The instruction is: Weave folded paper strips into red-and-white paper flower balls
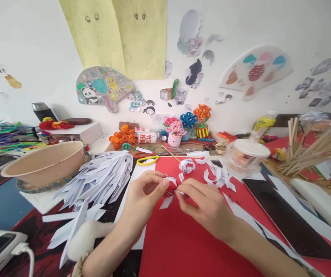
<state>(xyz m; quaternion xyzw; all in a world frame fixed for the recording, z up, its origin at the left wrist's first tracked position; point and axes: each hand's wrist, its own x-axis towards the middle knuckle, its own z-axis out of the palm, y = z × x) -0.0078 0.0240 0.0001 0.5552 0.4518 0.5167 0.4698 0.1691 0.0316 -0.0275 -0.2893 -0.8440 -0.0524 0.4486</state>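
Note:
My left hand [149,191] pinches a small rolled piece of white paper [171,179] between thumb and fingers. Close beside it, my right hand [201,204] is closed, its fingertips on a white paper strip [178,192] at the same piece. Fingers hide part of the paper. Both hands are over a red sheet [177,238]. Just beyond them lies a white paper rose [187,166] on a thin wooden stick [169,153]. Curled white paper strips [216,174] lie to its right. A large heap of folded white paper strips [99,179] spreads left of my left hand.
Yellow-handled scissors [147,159] lie behind the hands. A beige basin [42,161] stands at left, a lidded cup [248,156] at right. A black tablet [289,217] lies by my right forearm. Pipe-cleaner flowers in pots [174,136] stand along the wall.

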